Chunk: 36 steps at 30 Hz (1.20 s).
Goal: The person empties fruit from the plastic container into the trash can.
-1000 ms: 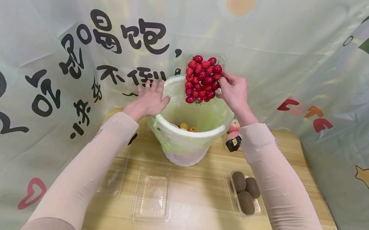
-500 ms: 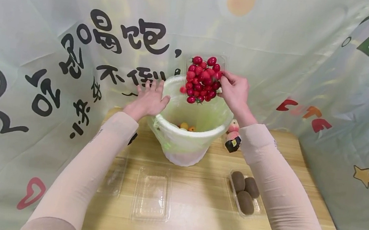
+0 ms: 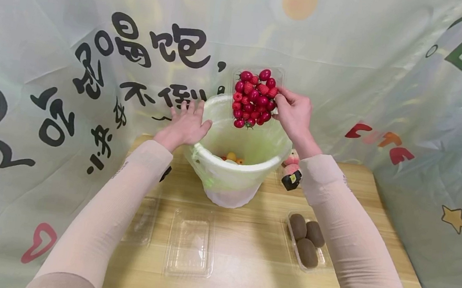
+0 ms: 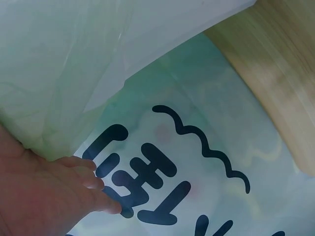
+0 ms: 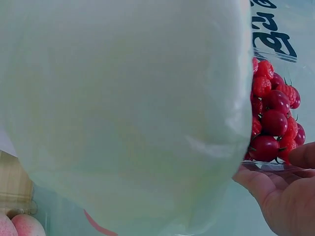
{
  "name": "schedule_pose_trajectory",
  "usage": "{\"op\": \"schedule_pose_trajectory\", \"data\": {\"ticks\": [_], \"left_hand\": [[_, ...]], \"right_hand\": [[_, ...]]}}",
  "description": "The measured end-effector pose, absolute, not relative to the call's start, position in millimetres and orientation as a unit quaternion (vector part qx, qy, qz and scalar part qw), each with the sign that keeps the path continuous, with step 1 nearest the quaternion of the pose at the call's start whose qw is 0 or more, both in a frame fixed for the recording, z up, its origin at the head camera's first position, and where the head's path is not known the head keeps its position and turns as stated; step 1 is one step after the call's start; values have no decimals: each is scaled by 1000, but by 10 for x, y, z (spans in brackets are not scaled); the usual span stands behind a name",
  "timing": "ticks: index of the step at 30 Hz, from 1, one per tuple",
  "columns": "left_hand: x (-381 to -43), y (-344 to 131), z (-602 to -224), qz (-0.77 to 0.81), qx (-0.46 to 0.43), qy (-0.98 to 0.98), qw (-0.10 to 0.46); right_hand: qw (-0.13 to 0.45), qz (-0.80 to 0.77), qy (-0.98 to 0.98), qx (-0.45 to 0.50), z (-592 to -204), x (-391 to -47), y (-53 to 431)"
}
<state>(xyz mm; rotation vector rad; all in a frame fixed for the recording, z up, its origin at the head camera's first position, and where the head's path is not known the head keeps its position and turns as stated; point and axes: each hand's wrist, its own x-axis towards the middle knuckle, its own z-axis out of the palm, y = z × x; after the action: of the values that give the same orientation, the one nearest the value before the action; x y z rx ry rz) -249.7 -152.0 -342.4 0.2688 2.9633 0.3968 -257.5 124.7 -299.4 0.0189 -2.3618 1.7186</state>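
Note:
My right hand [image 3: 295, 116] pinches the right edge of a clear plastic tray [image 3: 280, 73], tilted above the bin's far side. Cherry tomatoes [image 3: 245, 76] and raspberries [image 3: 248, 88] fill much of it; the right wrist view shows thumb and fingers at the edge beside the tomatoes [image 5: 274, 123]. Below stands a white bin [image 3: 245, 168] with a pale green bag liner [image 3: 253, 142]. Yellow and orange fruit [image 3: 232, 156] shows partly inside, the rest hidden by the near rim. My left hand [image 3: 187, 122] rests at the bin's left rim with its fingers spread, holding nothing.
A tray of kiwis [image 3: 307, 253] sits at the right of the wooden table [image 3: 240, 279]. Peaches [image 3: 292, 157] stand behind my right forearm. Two clear containers lie at front left, one a bare tray [image 3: 191, 245]. A printed cloth [image 3: 338, 42] hangs around the table.
Fruit has shifted in the tilted tray, and a red piece seen falling at its left half a second ago is gone from there. Some red now shows in the bin. Both hands stay nearly still.

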Motion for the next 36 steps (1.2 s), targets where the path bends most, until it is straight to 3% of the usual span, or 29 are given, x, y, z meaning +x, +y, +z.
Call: {"op": "schedule_pose_trajectory", "data": {"ticks": [36], "left_hand": [[-2502,-1528,-3434,143,87,983,73]], "right_hand": [[120,621,-775,2,-2909,-2538,1233]]}}
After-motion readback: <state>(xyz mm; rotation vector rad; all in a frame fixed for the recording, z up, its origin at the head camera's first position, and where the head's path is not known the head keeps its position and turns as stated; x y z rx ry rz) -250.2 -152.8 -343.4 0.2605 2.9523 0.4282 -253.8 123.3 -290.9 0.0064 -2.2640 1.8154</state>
